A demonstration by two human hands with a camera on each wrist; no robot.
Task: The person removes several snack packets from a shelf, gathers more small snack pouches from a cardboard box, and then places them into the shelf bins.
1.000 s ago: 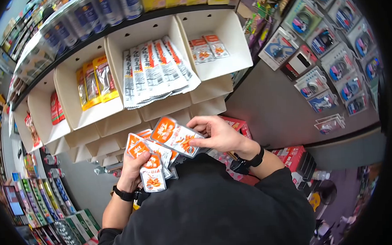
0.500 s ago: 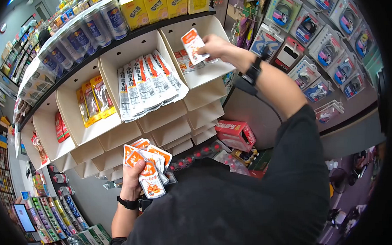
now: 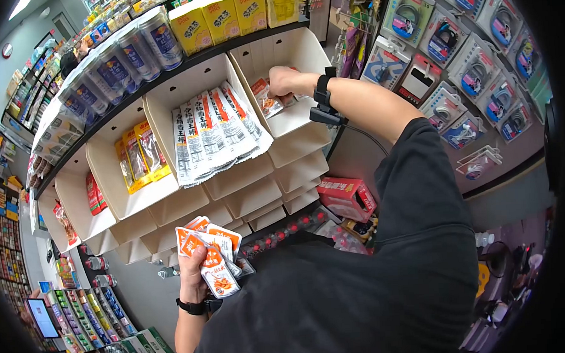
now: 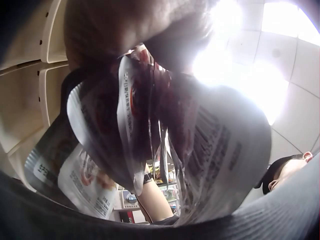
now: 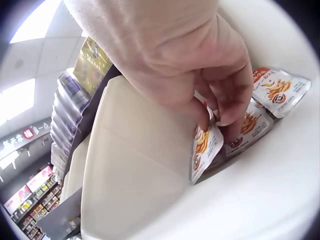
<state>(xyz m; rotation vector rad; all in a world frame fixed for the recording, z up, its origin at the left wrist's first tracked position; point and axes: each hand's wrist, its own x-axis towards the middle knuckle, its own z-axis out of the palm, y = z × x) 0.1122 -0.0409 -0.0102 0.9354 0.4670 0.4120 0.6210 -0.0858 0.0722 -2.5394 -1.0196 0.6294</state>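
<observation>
The left hand [image 3: 191, 272] grips a fanned bunch of orange-and-white snack packets [image 3: 218, 272] low in front of the body, thumb on top. In the left wrist view, the backs of these packets [image 4: 220, 145] hang below the hand. The right hand [image 3: 286, 83] is down inside the rightmost white bin [image 3: 292, 119]. The right wrist view shows the right hand [image 5: 200, 75] with thumb and fingers pinching the top of a packet [image 5: 204, 150], beside another packet [image 5: 252, 127] under the fingertips and one more [image 5: 281, 92] to the right.
Neighbouring bins hold long white-and-red packets [image 3: 211, 132], yellow packets [image 3: 142, 158] and red packets [image 3: 95, 194]. Cans [image 3: 160, 40] and yellow boxes [image 3: 222, 18] line the shelf above. Cables in packs [image 3: 470, 64] hang at right; a red box [image 3: 346, 197] sits below.
The right hand has gone from in front of the body up into the rightmost bin, carrying a packet. The left hand still grips its bunch, slightly lower in view.
</observation>
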